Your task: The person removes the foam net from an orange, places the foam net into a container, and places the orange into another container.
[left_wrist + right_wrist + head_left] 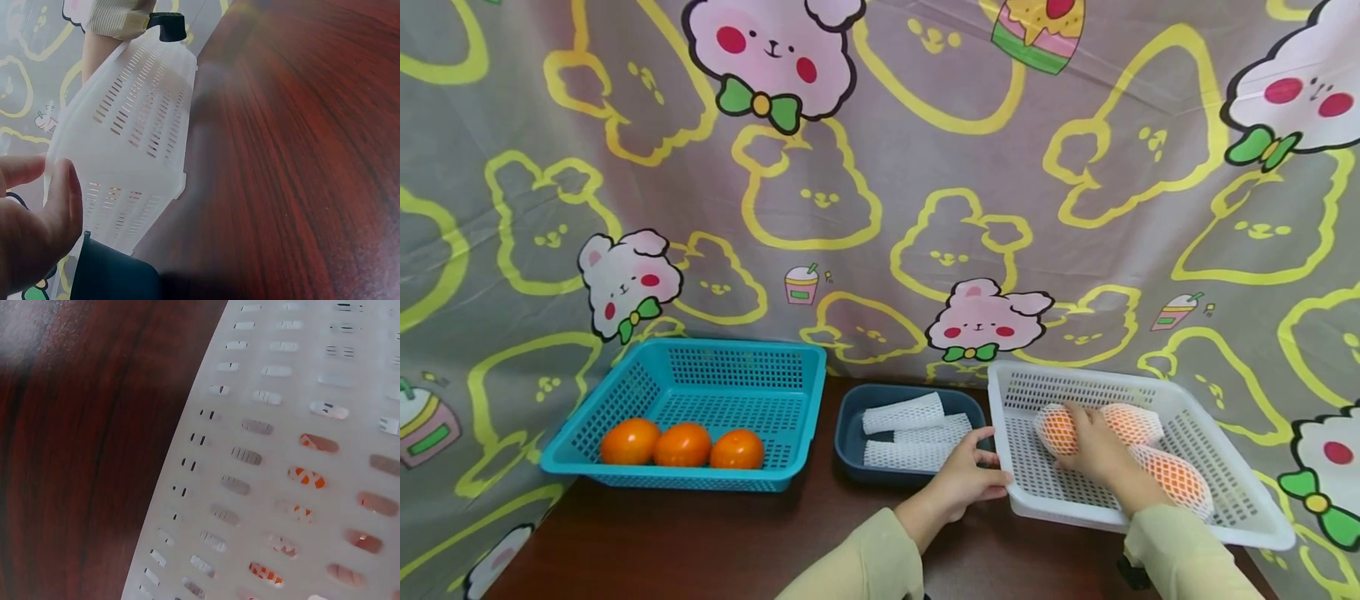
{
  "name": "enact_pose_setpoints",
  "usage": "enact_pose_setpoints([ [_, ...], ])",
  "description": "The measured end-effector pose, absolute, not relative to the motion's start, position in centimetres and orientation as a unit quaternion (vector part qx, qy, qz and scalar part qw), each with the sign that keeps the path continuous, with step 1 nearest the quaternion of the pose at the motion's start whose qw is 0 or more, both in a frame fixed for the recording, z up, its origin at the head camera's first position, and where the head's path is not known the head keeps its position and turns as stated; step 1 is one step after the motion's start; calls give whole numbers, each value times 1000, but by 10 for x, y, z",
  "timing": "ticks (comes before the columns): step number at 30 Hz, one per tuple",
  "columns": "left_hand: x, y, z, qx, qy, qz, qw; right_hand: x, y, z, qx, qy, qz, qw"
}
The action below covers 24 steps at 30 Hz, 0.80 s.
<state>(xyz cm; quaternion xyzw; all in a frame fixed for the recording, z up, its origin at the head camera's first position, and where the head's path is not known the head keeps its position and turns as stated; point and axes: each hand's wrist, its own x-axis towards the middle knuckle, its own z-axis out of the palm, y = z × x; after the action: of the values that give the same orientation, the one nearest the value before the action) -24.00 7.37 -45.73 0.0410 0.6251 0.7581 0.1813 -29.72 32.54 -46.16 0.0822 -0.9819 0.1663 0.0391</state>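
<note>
A white plastic basket (pixel 1217 417) at the right holds three oranges in white foam net sleeves. My right hand (pixel 1097 450) reaches into it and grips the leftmost netted orange (pixel 1054 429). Another netted orange (pixel 1131 423) lies behind that hand, and a third (pixel 1176 482) sits near the front, partly covered by my forearm. My left hand (pixel 962 475) holds the basket's left rim; in the left wrist view its thumb and a finger (pixel 59 197) meet at that edge. Through the slots of the basket wall (pixel 275 487), the right wrist view shows bits of orange and hand.
Several white foam net sleeves (pixel 902 414) lie in a dark blue tray (pixel 844 433) between the baskets. A turquoise basket (pixel 808 400) at the left holds three bare oranges (pixel 681 446) along its front. Behind the brown table (pixel 715 542) hangs a patterned cloth (pixel 880 167).
</note>
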Motion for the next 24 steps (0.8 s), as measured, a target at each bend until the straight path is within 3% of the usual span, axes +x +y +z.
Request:
enact_pose_setpoints([
  [24,-239,73,-458,33,592,779,201,-287,330,-445,119,-979,158,60],
])
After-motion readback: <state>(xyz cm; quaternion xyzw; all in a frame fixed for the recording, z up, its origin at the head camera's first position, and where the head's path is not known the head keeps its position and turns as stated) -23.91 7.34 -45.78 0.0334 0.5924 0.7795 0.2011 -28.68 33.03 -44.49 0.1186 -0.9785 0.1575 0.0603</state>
